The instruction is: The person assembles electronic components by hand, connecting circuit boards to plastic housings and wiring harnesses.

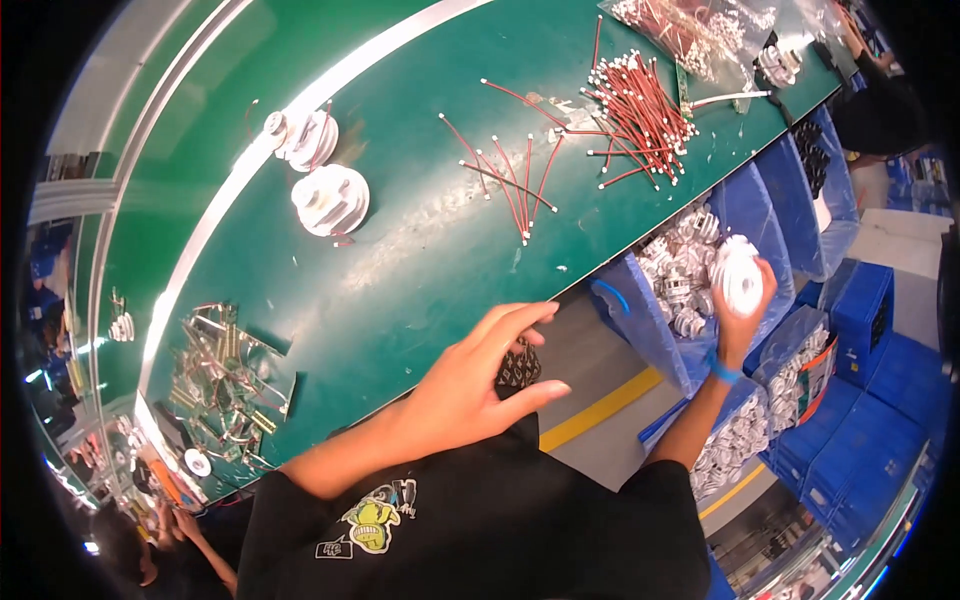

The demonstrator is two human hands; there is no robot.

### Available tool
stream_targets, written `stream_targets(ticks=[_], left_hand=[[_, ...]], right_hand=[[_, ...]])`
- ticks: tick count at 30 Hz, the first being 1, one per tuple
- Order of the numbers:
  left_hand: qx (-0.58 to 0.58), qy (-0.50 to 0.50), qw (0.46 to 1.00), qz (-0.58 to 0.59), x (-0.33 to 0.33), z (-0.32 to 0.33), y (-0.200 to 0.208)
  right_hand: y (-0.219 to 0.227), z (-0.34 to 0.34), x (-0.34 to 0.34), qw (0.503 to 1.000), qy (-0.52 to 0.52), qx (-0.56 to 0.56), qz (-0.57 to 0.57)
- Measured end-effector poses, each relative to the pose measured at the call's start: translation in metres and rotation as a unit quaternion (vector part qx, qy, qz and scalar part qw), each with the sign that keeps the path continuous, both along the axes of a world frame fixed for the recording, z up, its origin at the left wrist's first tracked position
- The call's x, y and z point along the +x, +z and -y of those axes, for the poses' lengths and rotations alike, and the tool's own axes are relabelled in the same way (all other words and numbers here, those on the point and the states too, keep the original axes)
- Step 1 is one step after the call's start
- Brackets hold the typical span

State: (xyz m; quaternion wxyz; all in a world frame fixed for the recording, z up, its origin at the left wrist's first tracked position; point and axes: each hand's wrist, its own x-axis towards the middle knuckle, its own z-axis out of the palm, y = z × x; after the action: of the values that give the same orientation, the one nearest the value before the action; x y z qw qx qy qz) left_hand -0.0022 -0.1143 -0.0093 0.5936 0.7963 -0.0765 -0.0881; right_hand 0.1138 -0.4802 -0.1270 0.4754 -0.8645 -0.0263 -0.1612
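While the left hand (465, 385) is empty, right hand (738, 328): at 3 o'clock, its fingers curled round a white part (742, 283), some hidden behind it; a blue band (724, 369) circles the wrist.
White part: round and ribbed, its disc face upward, held over a blue bin (652, 345) heaped with similar parts.
Left fingers: at 6 o'clock near the middle, by the counter's edge, loosely bent, thumb spread well away, pinching nothing.
Counter (420, 265): green, slanting from 8 o'clock up to 1 o'clock.
Wires (640, 125): a red pile with white ends at 1 o'clock; looser ones lie toward 12.
Bag (690, 45): clear plastic, beyond the pile, at 1 o'clock.
White pair (330, 200): two more parts side by side at 10 o'clock.
Boards (225, 365): tangled green strips at 8 o'clock.
Crates (825, 440): blue, at 4 o'clock.
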Motion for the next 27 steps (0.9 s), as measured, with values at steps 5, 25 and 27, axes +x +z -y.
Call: stream_targets(ticks=[5,25,27], left_hand=[[-0.283,-0.080,0.893,-0.341,0.005,-0.002,0.003],[-0.271,0.326,0.895,-0.137,-0.041,-0.232,0.016],[-0.038,0.317,0.946,-0.061,-0.005,-0.241,0.013]], right_hand=[[0.120,-0.134,-0.083,0.932,0.193,-0.281,0.121],[0.122,-0.314,-0.038,0.930,0.344,-0.127,-0.007],[0.111,-0.322,-0.035,0.929,0.356,-0.075,-0.071]])
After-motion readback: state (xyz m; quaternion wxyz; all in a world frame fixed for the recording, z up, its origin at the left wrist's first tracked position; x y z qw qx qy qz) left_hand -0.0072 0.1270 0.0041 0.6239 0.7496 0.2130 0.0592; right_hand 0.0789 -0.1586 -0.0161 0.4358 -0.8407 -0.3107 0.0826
